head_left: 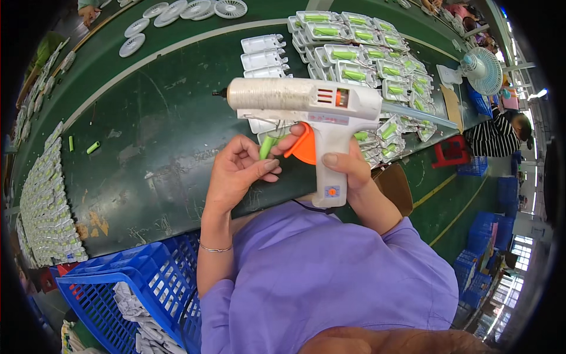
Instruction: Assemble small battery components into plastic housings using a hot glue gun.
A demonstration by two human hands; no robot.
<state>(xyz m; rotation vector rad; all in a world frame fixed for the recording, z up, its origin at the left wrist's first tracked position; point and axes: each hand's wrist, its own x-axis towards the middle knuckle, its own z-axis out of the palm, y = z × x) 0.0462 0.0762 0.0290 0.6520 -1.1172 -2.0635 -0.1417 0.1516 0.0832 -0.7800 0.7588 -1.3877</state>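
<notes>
My right hand point(354, 171) is closed round the handle of a white glue gun point(271, 97) with an orange trigger and a dark nozzle pointing left. A clear glue stick point(418, 114) sticks out of its back end. Left of the trigger, my left hand point(230, 177) pinches a green battery cell point(267, 147) between thumb and fingers. A finger of my right hand reaches past the trigger close to that cell. White plastic housings point(262, 60) lie in a column behind the gun, which partly hides them.
Stacked white housings with green cells point(356, 53) cover the table's right side; more parts point(47, 206) stand at far left. Two loose green cells point(93, 147) and round white grilles point(171, 12) lie on the green table point(141, 135). A blue crate point(130, 265) stands at my left, a fan point(482, 71) at right.
</notes>
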